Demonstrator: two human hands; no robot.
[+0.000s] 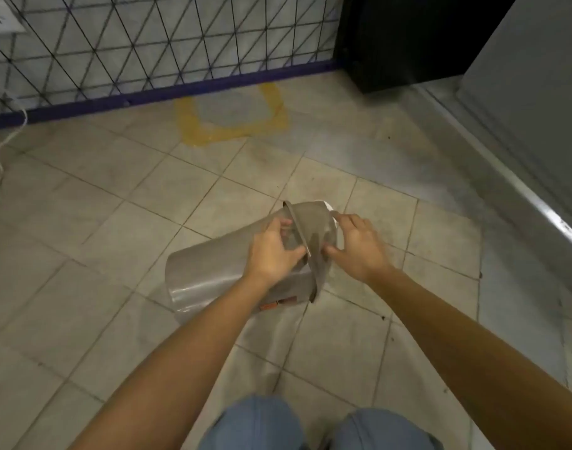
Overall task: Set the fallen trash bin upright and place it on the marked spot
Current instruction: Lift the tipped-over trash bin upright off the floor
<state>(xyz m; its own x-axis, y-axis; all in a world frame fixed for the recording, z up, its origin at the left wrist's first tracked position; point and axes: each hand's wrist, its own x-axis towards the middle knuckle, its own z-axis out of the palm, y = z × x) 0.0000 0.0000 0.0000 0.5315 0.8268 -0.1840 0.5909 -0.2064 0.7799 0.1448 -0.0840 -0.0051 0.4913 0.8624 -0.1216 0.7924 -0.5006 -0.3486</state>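
A grey plastic trash bin (pixel 209 271) lies on its side on the tiled floor, base toward the lower left and open rim toward the right. My left hand (pixel 273 253) grips the bin's body just behind the rim. My right hand (pixel 359 246) holds the rim from the right side, thumb at the edge. Something white shows inside the mouth behind the rim. The marked spot (pixel 232 113), a square outlined in yellow tape, is on the floor farther away, against the base of the wire fence.
A wire mesh fence (pixel 154 43) with a purple base rail runs along the back. A white cable (pixel 8 141) trails on the floor at left. A black cabinet (pixel 404 37) stands back right, and a grey metal step (pixel 521 190) runs down the right side.
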